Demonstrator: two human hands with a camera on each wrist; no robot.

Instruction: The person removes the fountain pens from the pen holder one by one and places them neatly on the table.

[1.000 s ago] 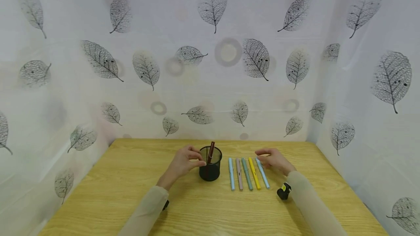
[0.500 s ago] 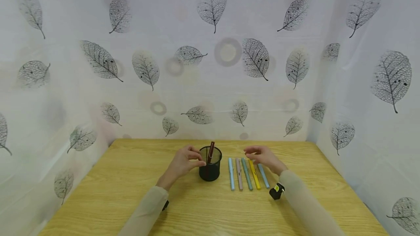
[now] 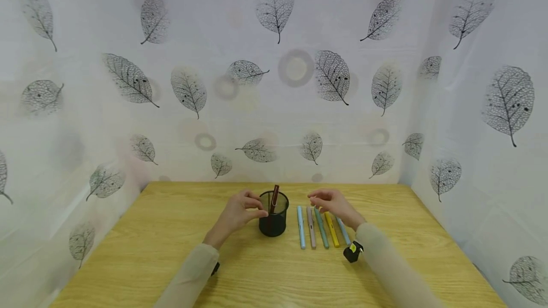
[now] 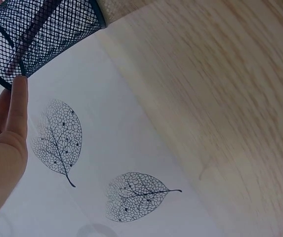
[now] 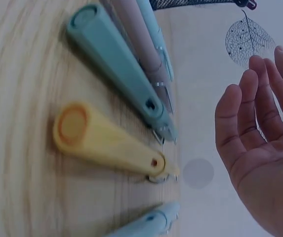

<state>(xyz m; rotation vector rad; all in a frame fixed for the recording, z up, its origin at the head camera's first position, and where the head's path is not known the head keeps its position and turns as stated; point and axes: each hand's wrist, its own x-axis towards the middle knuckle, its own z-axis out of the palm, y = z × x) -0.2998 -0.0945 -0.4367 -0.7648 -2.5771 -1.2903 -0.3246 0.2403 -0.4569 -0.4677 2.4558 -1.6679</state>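
A black mesh pen holder (image 3: 273, 225) stands on the table with a dark red pen (image 3: 275, 197) leaning in it. My left hand (image 3: 236, 209) holds its rim on the left side, thumb and fingertips at the edge. To the right lies a row of pens: light blue (image 3: 301, 228), pinkish (image 3: 311, 228), green (image 3: 321, 229), yellow (image 3: 331, 230) and another light blue one (image 3: 343, 230). Above the far ends of the row hovers my right hand (image 3: 336, 206), fingers loosely bent and nothing in them. In the right wrist view the green pen (image 5: 116, 64) and yellow pen (image 5: 109, 140) lie below that hand.
The wooden table (image 3: 257, 274) reaches back to a white curtain (image 3: 239, 122) printed with leaves, which also closes off both sides. A black wrist camera (image 3: 353, 252) sits on my right wrist, low over the table near the pens' front ends.
My right hand has moved left, from over the rightmost light blue pen to above the green and yellow ones. My left hand, the holder and the pens stay in place.
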